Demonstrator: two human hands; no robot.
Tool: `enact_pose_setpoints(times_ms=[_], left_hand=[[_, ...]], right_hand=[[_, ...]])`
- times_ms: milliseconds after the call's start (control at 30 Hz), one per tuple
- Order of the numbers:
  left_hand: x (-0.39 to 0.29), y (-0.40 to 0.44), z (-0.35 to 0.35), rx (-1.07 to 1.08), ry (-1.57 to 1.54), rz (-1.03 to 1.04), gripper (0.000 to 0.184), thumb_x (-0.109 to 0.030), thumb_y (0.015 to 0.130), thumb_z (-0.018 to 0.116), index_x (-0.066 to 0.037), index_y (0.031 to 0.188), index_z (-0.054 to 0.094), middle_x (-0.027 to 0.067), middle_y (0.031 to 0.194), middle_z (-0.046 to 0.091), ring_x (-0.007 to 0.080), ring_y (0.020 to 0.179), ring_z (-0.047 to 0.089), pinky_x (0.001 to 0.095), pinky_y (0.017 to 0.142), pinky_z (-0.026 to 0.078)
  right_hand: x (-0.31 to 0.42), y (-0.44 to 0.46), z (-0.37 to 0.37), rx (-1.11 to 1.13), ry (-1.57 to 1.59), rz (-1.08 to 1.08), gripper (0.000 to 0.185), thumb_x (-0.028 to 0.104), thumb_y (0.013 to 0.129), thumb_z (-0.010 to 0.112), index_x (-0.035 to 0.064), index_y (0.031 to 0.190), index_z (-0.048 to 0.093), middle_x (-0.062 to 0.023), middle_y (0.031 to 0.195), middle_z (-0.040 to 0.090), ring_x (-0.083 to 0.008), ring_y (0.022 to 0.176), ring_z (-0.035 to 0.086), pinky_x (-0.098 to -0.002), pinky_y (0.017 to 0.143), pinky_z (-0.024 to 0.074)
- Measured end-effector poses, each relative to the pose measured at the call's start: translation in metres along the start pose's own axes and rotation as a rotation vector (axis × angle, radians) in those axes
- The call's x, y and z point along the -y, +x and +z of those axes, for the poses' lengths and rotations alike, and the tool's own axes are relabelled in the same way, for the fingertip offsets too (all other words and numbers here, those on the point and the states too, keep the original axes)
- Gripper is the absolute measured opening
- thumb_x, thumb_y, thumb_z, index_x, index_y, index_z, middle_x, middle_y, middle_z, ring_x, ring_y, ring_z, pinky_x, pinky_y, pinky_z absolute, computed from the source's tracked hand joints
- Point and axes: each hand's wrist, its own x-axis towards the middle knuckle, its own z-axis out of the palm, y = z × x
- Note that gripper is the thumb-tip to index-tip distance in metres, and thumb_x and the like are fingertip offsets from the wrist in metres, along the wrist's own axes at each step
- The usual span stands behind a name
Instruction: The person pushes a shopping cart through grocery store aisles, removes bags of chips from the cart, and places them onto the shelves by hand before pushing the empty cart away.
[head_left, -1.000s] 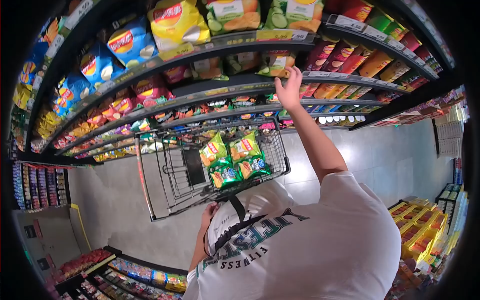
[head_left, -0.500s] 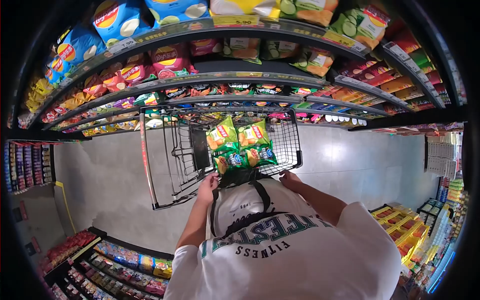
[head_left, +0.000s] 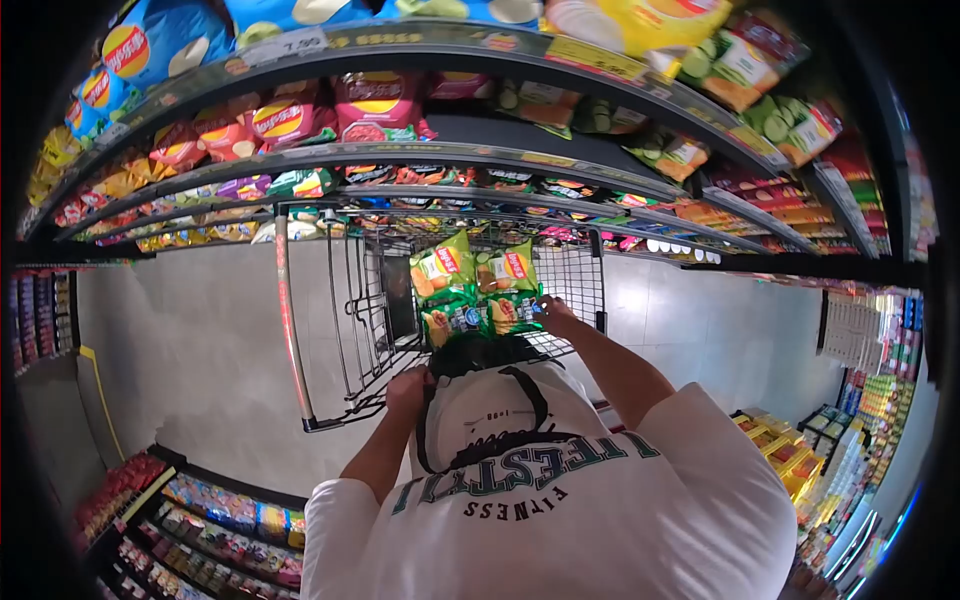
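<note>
Two glossy lime-green snack bags (head_left: 443, 270): inside the black wire shopping cart (head_left: 398, 290).
Two glossy dark-green snack bags (head_left: 450, 322): same cart, just nearer.
Right hand (head_left: 556, 316): at the right dark-green bag; cannot tell whether its grip grasps it.
Left hand (head_left: 408, 390): beside the cart, grip's hold unclear.
Dark shelving (head_left: 485, 130): beyond.

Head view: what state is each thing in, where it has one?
Black wire shopping cart, upright, partly filled.
Four green plastic snack bags, puffed, inside the cart.
Bare right hand, beside a bag, contact unclear.
Bare left hand, curled, grip unclear.
Long black shelf, partly stocked, with a gap.
</note>
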Motion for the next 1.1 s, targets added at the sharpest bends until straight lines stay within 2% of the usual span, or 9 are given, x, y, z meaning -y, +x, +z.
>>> enact_pose_setpoints(times_ms=[233,267,367,467,567,700,767,1000,1100], left_hand=[[-0.003,0.012,-0.002,-0.078,0.017,-0.132,0.020,-0.028,0.085,0.059,-0.009,0.079,0.062,0.0163,0.074,0.068,0.0367,0.073,0.069,0.0491,0.066,0.055],[0.003,0.014,0.004,-0.092,0.014,-0.100,0.019,-0.027,0.085,0.059,-0.009,0.079,0.062,0.0163,0.074,0.068,0.0366,0.071,0.068,0.0490,0.064,0.055],[0.011,0.015,0.009,-0.153,-0.007,-0.070,0.019,-0.027,0.084,0.061,-0.010,0.077,0.060,0.0127,0.069,0.066,0.0333,0.063,0.067,0.0466,0.057,0.054],[0.013,0.015,0.009,-0.143,-0.019,-0.060,0.017,-0.024,0.085,0.062,-0.010,0.076,0.059,0.0095,0.068,0.065,0.0314,0.064,0.066,0.0449,0.057,0.053],[0.012,0.019,0.008,-0.143,-0.025,-0.040,0.016,-0.022,0.087,0.063,-0.011,0.076,0.059,0.0087,0.070,0.066,0.0311,0.066,0.066,0.0445,0.058,0.053],[0.011,0.016,0.012,-0.220,0.029,-0.028,0.016,-0.024,0.085,0.062,-0.012,0.075,0.059,0.0089,0.066,0.064,0.0301,0.060,0.066,0.0428,0.054,0.053],[0.006,0.015,0.012,-0.215,0.052,-0.054,0.016,-0.024,0.086,0.062,-0.012,0.076,0.061,0.0095,0.068,0.065,0.0307,0.061,0.066,0.0429,0.055,0.053],[0.010,0.011,0.012,-0.193,-0.265,-0.072,0.019,-0.020,0.091,0.065,-0.012,0.108,0.068,0.0106,0.079,0.070,0.0254,0.070,0.069,0.0378,0.068,0.057],[-0.024,0.031,-0.019,-0.238,-0.675,0.161,0.067,-0.006,0.079,0.082,-0.007,0.136,0.047,0.0092,0.113,0.062,0.0209,0.104,0.062,0.0349,0.092,0.052]], right_hand=[[0.007,0.120,0.084,0.020,-0.054,-0.280,0.071,0.042,0.088,0.070,0.0089,0.142,0.038,-0.0338,0.129,0.050,-0.0486,0.116,0.056,-0.0527,0.095,0.0502],[0.029,0.124,0.082,0.107,0.365,-0.087,0.078,0.045,0.085,0.074,0.0064,0.142,0.037,-0.0333,0.132,0.048,-0.0461,0.119,0.055,-0.0516,0.097,0.0490],[0.046,0.199,0.141,-0.196,0.050,0.055,0.107,0.054,0.072,0.085,0.0008,0.147,0.031,-0.0229,0.145,0.043,-0.0347,0.129,0.050,-0.0446,0.103,0.0466],[0.104,0.210,0.129,0.022,0.739,0.091,0.096,0.054,0.071,0.086,0.0011,0.141,0.047,-0.0161,0.137,0.057,-0.0260,0.117,0.059,-0.0414,0.097,0.0483],[0.091,0.253,0.173,-0.080,0.515,0.068,0.091,0.053,0.074,0.083,-0.0033,0.139,0.052,-0.0155,0.134,0.062,-0.0262,0.120,0.060,-0.0383,0.102,0.0462],[0.125,0.192,0.132,-0.104,0.590,-0.114,0.087,0.059,0.073,0.079,0.0054,0.138,0.055,-0.0180,0.133,0.063,-0.0330,0.122,0.060,-0.0429,0.101,0.0477],[0.147,0.143,0.083,-0.147,0.190,0.074,0.079,0.051,0.076,0.081,0.0051,0.134,0.054,-0.0184,0.128,0.065,-0.0347,0.118,0.062,-0.0429,0.099,0.0490],[0.121,0.025,-0.043,-0.081,0.125,-0.393,0.064,0.026,0.073,0.082,0.0070,0.130,0.058,-0.0223,0.118,0.067,-0.0369,0.111,0.065,-0.0428,0.096,0.0512],[0.108,-0.026,-0.107,-0.029,0.058,-0.567,0.064,0.024,0.072,0.082,0.0061,0.129,0.058,-0.0222,0.113,0.068,-0.0381,0.108,0.065,-0.0439,0.094,0.0508]])
